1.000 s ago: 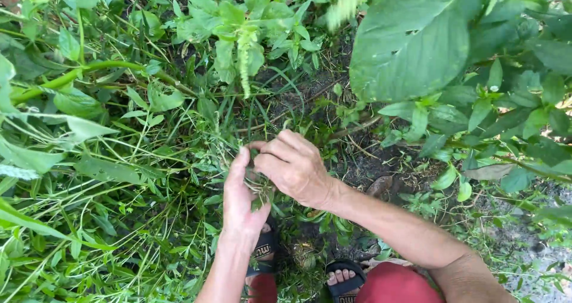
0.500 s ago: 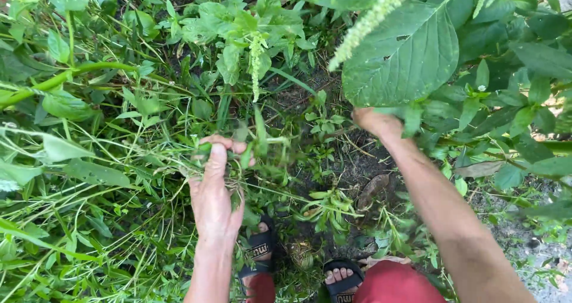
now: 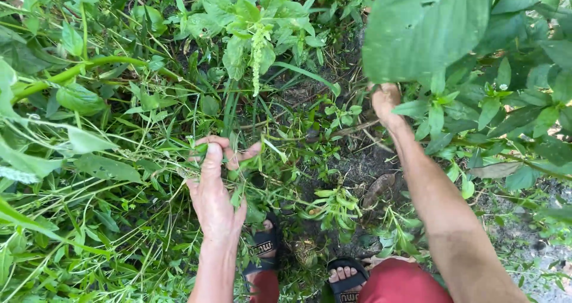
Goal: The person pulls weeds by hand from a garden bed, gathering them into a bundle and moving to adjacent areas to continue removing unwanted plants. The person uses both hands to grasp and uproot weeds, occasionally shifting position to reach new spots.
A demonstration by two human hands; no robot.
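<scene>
My left hand (image 3: 214,187) is closed around a bunch of thin green weed stems (image 3: 238,160) low in the middle of the view, thumb on top. My right hand (image 3: 385,100) reaches forward under a large broad leaf (image 3: 420,32); its fingers are hidden behind the leaf, so what it touches is not visible. Dark bare soil (image 3: 357,166) lies between the two hands.
Dense green weeds and grass fill the left side (image 3: 89,160). A plant with a hanging green flower spike (image 3: 257,53) stands ahead. Leafy plants crowd the right (image 3: 512,112). My feet in black sandals (image 3: 342,282) and red trousers (image 3: 399,285) are at the bottom.
My right hand left the bunch, swung right and forward, and went under the large leaf. My left hand kept the stems and shifted slightly left.
</scene>
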